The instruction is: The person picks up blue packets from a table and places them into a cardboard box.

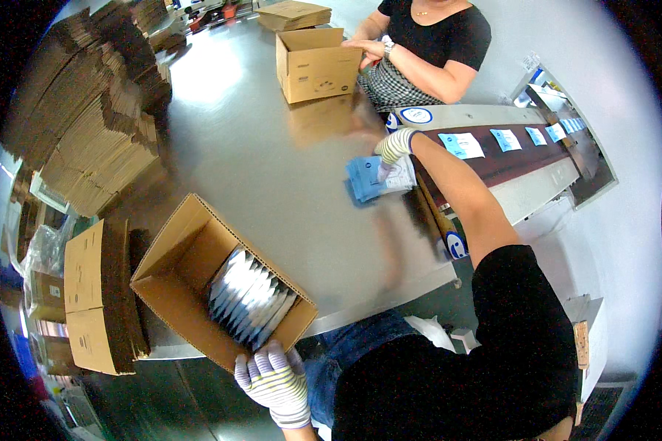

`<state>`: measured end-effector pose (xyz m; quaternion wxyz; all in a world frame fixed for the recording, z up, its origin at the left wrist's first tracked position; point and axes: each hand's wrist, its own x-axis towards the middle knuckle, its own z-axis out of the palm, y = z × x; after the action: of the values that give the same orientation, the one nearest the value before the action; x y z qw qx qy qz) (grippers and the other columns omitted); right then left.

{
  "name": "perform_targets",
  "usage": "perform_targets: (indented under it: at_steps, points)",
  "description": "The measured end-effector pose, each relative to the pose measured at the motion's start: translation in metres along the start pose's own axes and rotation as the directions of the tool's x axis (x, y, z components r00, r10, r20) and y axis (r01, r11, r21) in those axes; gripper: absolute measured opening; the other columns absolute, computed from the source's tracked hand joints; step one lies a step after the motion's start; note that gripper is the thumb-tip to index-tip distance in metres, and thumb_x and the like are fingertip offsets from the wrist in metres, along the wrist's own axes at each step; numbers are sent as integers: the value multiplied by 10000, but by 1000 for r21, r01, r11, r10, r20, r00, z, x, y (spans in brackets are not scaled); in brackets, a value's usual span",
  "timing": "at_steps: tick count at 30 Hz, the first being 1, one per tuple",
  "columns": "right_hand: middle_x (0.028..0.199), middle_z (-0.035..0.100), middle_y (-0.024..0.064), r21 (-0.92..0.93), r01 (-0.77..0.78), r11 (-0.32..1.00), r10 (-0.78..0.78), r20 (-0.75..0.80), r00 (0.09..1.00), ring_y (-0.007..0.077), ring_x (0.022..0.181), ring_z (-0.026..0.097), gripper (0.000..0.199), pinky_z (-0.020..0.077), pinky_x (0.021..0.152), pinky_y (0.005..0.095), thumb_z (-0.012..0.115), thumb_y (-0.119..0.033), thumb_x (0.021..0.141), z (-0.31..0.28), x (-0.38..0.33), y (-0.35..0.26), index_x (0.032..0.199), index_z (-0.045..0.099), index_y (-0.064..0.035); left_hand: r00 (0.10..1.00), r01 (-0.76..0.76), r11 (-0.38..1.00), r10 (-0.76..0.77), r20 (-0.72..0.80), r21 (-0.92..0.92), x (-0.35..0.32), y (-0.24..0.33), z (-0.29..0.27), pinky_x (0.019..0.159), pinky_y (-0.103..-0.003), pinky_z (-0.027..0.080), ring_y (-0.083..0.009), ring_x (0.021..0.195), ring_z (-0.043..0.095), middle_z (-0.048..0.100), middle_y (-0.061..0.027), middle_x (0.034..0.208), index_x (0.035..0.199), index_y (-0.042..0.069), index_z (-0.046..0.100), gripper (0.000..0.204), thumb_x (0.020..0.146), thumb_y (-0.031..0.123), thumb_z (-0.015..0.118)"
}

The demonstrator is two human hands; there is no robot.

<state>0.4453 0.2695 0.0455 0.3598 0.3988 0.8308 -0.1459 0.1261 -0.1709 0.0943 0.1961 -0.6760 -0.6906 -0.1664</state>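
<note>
My left hand [276, 384], in a striped knit glove, grips the near edge of an open cardboard box [171, 292]. The box leans toward me at the table's front edge. Inside it, a row of silvery flat packets [246, 298] stands packed on one side. My right arm reaches out to the end of a conveyor. There my right hand [396, 147], gloved the same way, has its fingers closed on a small stack of blue and white packets [368, 178] above the tabletop. Some of its fingers are hidden.
More packets [505, 140] lie spaced along the conveyor belt [485, 166] at the right. Flattened cartons [95, 140] are piled at the left, with folded ones [88, 294] nearer. Across the metal table [272, 176], a co-worker [434, 51] handles another open box [318, 70].
</note>
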Motion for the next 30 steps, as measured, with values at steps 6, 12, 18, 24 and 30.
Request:
perform_targets:
  at_steps: [6, 12, 18, 24, 30]
  points:
    - [887, 666, 178, 39, 134, 990, -119, -262, 958, 348, 799, 638, 448, 503, 714, 437, 682, -351, 705, 33, -51, -96, 972, 630, 5, 999, -14, 1000, 14, -53, -6, -3, -2, 2, 905, -427, 400, -213, 735, 531, 532, -49, 787, 941, 95, 548, 225, 763, 207, 629]
    - [1102, 580, 123, 25, 84, 996, -53, -586, 808, 309, 1013, 572, 650, 418, 906, 448, 697, -384, 714, 108, -115, -205, 1259, 495, -93, 999, -3, 1000, 2, -40, -24, 3, 0, 2, 916, -426, 396, -212, 748, 535, 537, -44, 792, 951, 104, 546, 268, 729, 193, 666]
    - [983, 583, 21, -391, 181, 902, -405, -913, 45, 200, 933, 577, 425, 430, 849, 391, 623, -249, 703, 70, -170, -229, 1120, 556, -209, 1000, 6, 1000, -6, -21, -3, -3, -2, 2, 928, -415, 388, -222, 801, 546, 545, -48, 806, 944, 110, 553, 315, 686, 224, 692]
    - [1017, 599, -30, -672, 260, 693, -406, -662, -630, 162, 933, 585, 301, 438, 835, 400, 668, -237, 719, 1, -193, -268, 1008, 581, -247, 1000, -11, 998, 10, -15, -54, -9, 1, -3, 913, -416, 409, -226, 777, 538, 533, -55, 813, 898, 100, 554, 221, 749, 244, 635]
    - [1053, 604, 104, -268, 756, 597, -415, -910, 5, 297, 1003, 584, 533, 448, 887, 401, 765, -203, 649, -76, -173, -331, 1136, 562, -125, 998, -63, 996, 60, -37, -68, -9, 5, -9, 881, -387, 438, -205, 781, 566, 545, -45, 807, 938, 98, 564, 185, 798, 212, 604]
